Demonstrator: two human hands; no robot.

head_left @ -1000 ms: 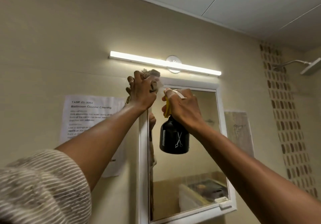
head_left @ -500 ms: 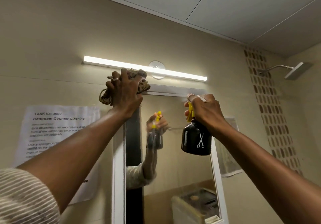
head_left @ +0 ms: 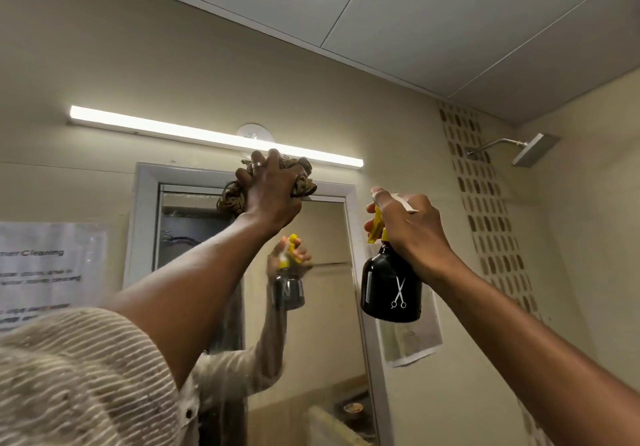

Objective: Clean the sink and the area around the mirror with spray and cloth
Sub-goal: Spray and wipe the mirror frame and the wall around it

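Observation:
My left hand (head_left: 273,186) grips a bunched brown cloth (head_left: 231,198) and presses it against the top edge of the white-framed mirror (head_left: 350,196), just under the light bar. My right hand (head_left: 412,227) holds a black spray bottle (head_left: 391,290) with a yellow trigger and a white scissors mark, upright, in front of the mirror's right frame. The bottle and hand are reflected in the glass. The sink is out of view.
A lit LED bar (head_left: 214,136) runs along the wall above the mirror. A printed task sheet (head_left: 52,265) is taped to the left wall and another paper (head_left: 412,341) to the right. A shower head (head_left: 530,149) sticks out at the far right.
My left hand has slid the cloth rightward along the mirror's top frame, from its left corner toward the middle. The view has shifted left, and the bottle stays raised at the right.

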